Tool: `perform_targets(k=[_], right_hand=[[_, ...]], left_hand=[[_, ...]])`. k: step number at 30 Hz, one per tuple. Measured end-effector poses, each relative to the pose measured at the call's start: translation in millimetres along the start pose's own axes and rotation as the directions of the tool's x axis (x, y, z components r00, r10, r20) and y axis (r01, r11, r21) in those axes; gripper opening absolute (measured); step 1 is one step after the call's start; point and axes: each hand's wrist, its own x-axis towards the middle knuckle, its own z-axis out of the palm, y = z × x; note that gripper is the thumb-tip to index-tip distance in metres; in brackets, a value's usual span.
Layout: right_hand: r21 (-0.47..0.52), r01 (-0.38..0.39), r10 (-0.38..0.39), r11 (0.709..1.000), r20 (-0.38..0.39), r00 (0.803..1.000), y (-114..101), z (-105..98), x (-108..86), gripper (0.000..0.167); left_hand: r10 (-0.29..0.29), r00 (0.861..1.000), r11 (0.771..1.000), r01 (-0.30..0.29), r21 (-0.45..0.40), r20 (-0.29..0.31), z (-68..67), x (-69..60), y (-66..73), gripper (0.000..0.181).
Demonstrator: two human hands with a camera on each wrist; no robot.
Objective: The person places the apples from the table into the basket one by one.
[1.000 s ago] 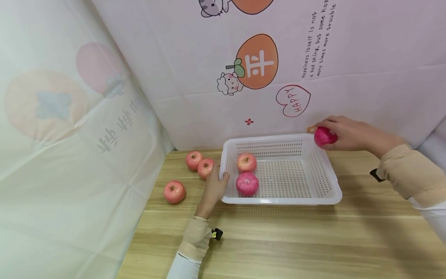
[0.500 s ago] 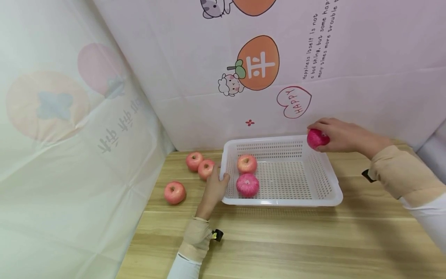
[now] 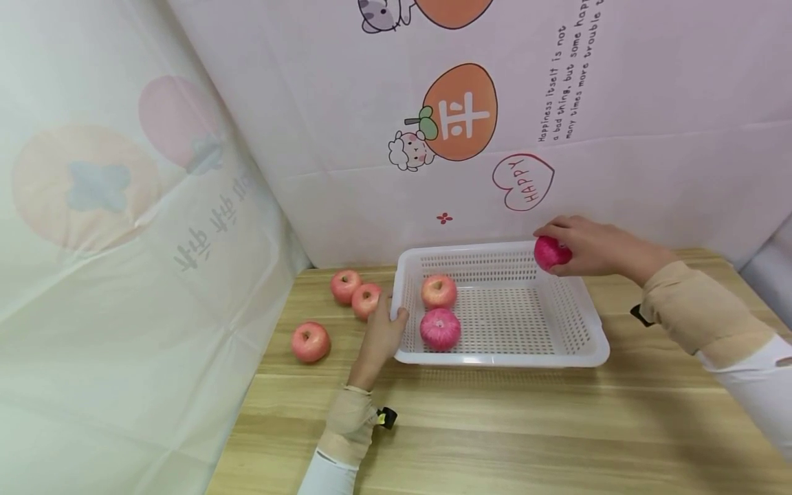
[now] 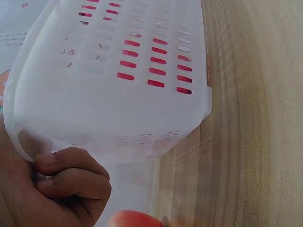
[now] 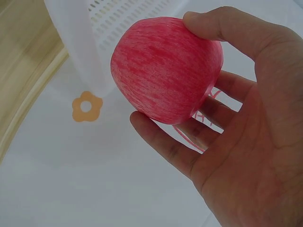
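Note:
My right hand (image 3: 590, 247) grips a deep pink apple (image 3: 550, 254) above the back right corner of the white plastic basket (image 3: 495, 358). In the right wrist view, thumb and fingers hold the apple (image 5: 165, 71) from both sides. My left hand (image 3: 380, 335) grips the basket's left rim; the left wrist view shows its fingers curled at the rim of the basket (image 4: 94, 109). Inside the basket, toward its left end, a pale red apple (image 3: 438, 292) lies behind a pink apple (image 3: 440, 329).
On the wooden table (image 3: 495, 433), left of the basket, are a rear apple (image 3: 345, 286), another apple (image 3: 366, 301) beside my left hand, and a front apple (image 3: 311, 342). A printed cloth (image 3: 346, 206) hangs close behind the basket.
My right hand has moved left and slightly down with the apple, from beyond the basket's back right corner to over its inside edge. The left hand stays on the rim.

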Motion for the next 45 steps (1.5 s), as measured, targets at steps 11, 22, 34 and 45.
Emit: perform_targets(k=[11, 22, 34, 45], right_hand=[[0.028, 0.016, -0.016, 0.999, 0.002, 1.000, -10, 5, 10.4, 0.068], [0.027, 0.030, -0.030, 0.999, 0.003, 1.000, -18, 7, 18.8, 0.066], [0.045, 0.017, -0.018, 0.999, 0.034, 0.999, -24, 15, 26.4, 0.067], [0.038, 0.016, -0.018, 0.999, 0.066, 0.998, -29, 20, 32.3, 0.070]], left_hand=[[0.006, 1.000, 1.000, -0.006, -0.006, -0.003, 0.2, -0.8, 0.2, 0.045], [0.025, 1.000, 1.000, -0.025, -0.017, 0.004, -1.3, -1.3, 1.7, 0.045], [0.014, 1.000, 1.000, -0.014, -0.019, 0.008, -1.8, -2.4, 1.1, 0.046], [0.028, 1.000, 0.999, -0.028, -0.019, 0.001, 0.0, -0.4, -2.0, 0.046]])
